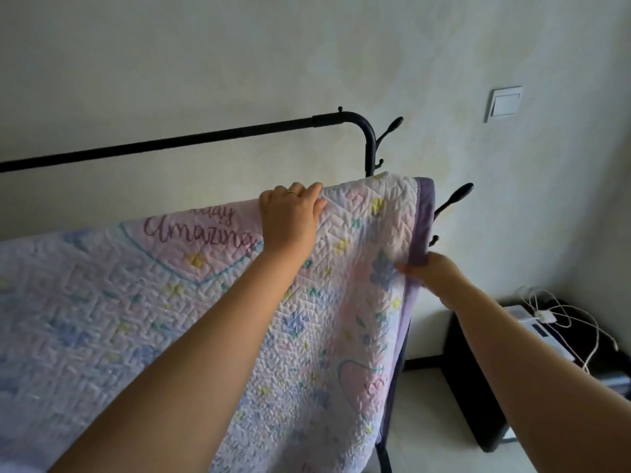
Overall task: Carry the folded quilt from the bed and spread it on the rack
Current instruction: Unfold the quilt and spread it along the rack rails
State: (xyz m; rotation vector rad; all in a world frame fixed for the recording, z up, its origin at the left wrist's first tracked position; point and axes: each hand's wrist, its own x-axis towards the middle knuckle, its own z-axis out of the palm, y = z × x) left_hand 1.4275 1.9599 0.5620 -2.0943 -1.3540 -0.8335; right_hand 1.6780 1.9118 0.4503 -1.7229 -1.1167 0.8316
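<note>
Quilt [136, 319] hung over the rack [205, 136] at frame centre; left hand [290, 216] fingers curled over its top edge, right hand [433, 271] fingers pinched its purple border.

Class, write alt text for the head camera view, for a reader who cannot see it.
A pastel quilt hangs over a rail of a black rack by a pale wall. The left hand grips its top edge, and the right hand pinches its purple side border.

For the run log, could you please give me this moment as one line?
stage: spreading | quilt: draped on rack | left hand: grips top fold | right hand: pinches purple border
</note>
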